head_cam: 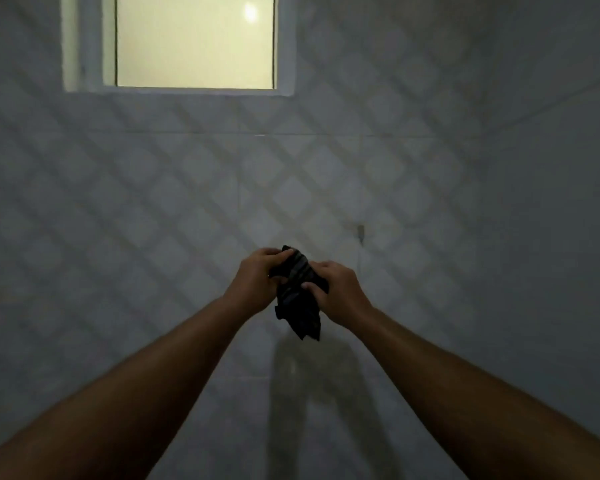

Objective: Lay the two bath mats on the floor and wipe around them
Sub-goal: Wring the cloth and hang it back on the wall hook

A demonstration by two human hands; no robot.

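A small dark striped cloth hangs bunched in front of the tiled wall, held at chest height. My left hand grips its upper left part, and my right hand grips its right side with the thumb pressed on the fabric. The lower end of the cloth dangles free below both hands. Both forearms reach forward from the bottom corners of the view. No bath mat and no floor are in view.
A grey wall with a diamond tile pattern fills the view. A frosted window glows at the upper left. A small wall fitting sits just right of my hands. A side wall meets it at the right.
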